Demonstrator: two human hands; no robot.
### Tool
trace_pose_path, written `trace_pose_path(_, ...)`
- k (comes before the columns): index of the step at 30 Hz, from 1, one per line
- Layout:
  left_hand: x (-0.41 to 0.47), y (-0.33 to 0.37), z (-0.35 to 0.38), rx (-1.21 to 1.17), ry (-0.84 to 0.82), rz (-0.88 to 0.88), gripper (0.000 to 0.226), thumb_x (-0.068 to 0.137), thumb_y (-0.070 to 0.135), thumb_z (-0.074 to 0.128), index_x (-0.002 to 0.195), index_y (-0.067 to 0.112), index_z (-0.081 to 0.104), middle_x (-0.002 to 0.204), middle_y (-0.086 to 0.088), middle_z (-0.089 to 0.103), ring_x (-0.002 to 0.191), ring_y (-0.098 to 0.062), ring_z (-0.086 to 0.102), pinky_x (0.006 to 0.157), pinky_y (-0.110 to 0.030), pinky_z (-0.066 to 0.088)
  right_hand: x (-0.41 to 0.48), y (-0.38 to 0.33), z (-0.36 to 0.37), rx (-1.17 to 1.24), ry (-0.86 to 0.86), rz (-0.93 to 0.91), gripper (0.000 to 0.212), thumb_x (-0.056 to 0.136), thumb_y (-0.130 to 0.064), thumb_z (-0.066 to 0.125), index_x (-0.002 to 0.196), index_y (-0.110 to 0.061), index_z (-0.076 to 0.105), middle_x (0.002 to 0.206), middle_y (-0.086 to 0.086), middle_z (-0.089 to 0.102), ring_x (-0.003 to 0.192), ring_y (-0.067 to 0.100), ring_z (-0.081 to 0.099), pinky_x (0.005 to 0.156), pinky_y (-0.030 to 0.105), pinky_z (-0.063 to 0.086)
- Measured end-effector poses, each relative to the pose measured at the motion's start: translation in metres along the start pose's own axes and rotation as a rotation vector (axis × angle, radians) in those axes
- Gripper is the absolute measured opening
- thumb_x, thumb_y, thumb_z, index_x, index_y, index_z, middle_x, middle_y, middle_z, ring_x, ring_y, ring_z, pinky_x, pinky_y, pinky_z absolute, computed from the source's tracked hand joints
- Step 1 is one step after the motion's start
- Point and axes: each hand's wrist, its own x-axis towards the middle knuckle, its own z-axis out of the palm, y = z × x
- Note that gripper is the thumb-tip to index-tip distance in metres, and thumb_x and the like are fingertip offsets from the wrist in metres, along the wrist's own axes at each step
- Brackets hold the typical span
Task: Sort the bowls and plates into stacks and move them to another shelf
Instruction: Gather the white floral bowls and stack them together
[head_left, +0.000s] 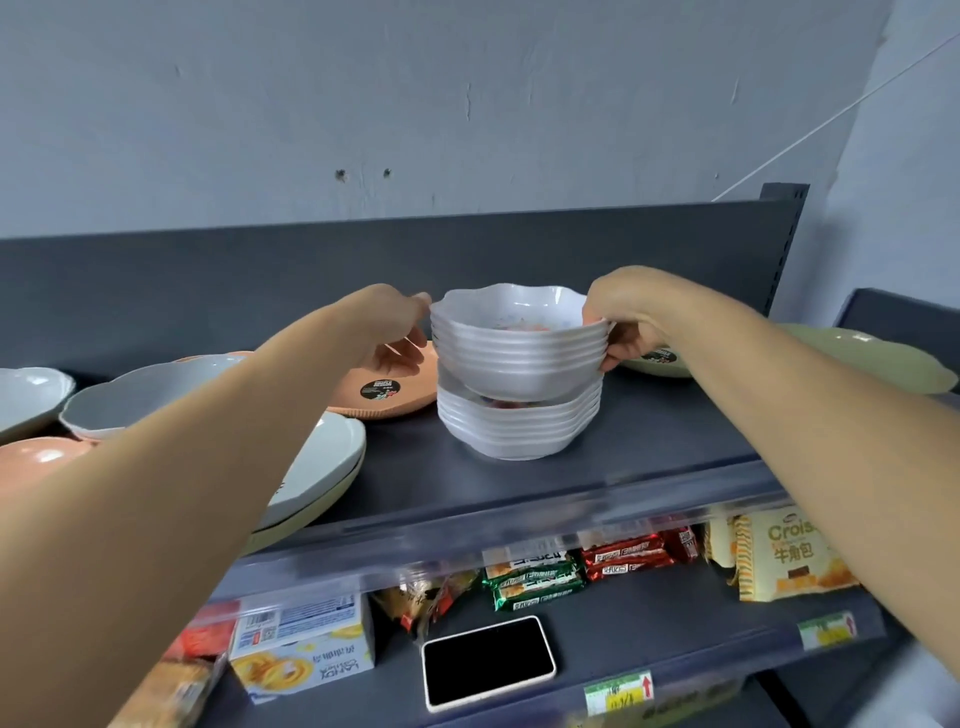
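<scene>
An upper stack of white wavy-rimmed bowls (519, 353) sits in or just above a lower stack of the same bowls (514, 431) on the dark grey top shelf (649, 436). My left hand (400, 332) grips the upper stack's left rim and my right hand (623, 322) grips its right rim. An orange plate (400, 389) with a black sticker lies behind my left hand. A pale green plate (852, 353) lies behind my right hand and forearm. Grey bowls (140, 395) and stacked light plates (322, 467) lie at the left, partly hidden by my left arm.
Another grey bowl (26, 395) and an orange bowl (36, 457) sit at the far left. The lower shelf (675, 634) holds snack packets (540, 582), a biscuit box (306, 649), a croissant bag (784, 556) and a phone (488, 660) lying face up.
</scene>
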Motion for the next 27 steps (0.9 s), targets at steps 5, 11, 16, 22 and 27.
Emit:
trace_pose_path(5,-0.017,-0.007,-0.002,-0.022,-0.083,0.024,0.058,0.095,0.053,0.032,0.099,-0.001,0.055,0.086,-0.014,0.055,0.074,-0.03,0.057,0.068,-0.035,0.054,-0.002,-0.002,0.014,-0.008,0.015,0.058,0.021,0.09,-0.003,0.04,0.075,0.0,0.054,0.066,0.016,0.058,0.023,0.018,0.055,0.028,0.008,0.034)
trace_pose_path(11,-0.016,-0.013,0.003,-0.037,-0.175,0.071,0.054,0.093,0.056,0.037,0.107,0.008,0.057,0.098,-0.011,0.052,0.075,-0.026,0.053,0.069,-0.038,0.053,-0.016,0.007,0.016,0.061,0.023,0.058,0.016,0.09,-0.005,0.04,0.079,-0.003,0.053,0.069,0.011,0.058,0.05,0.02,0.06,0.031,0.01,0.036)
trace_pose_path(16,-0.011,-0.014,0.01,-0.029,-0.157,0.112,0.051,0.096,0.05,0.036,0.105,0.005,0.058,0.096,-0.011,0.052,0.078,-0.025,0.054,0.07,-0.038,0.055,-0.02,0.004,0.012,0.01,0.072,0.013,0.022,0.091,-0.003,0.038,0.073,-0.003,0.051,0.06,0.011,0.056,0.036,0.014,0.054,0.032,0.011,0.033)
trace_pose_path(22,-0.005,-0.012,0.016,-0.115,-0.135,0.116,0.039,0.096,0.043,0.038,0.096,0.009,0.057,0.083,-0.007,0.054,0.07,-0.02,0.053,0.071,-0.031,0.052,-0.018,0.009,0.01,0.064,0.075,0.064,0.018,0.09,-0.01,0.038,0.077,-0.007,0.05,0.068,0.007,0.054,0.048,0.016,0.057,0.031,0.007,0.035)
trace_pose_path(27,-0.007,-0.009,0.021,-0.196,-0.116,0.117,0.024,0.096,0.028,0.04,0.088,0.011,0.055,0.074,-0.004,0.052,0.064,-0.017,0.051,0.063,-0.029,0.049,-0.016,0.006,0.008,0.075,0.021,0.056,0.019,0.092,-0.002,0.035,0.079,-0.004,0.049,0.075,0.012,0.056,0.059,0.022,0.057,0.03,0.012,0.042)
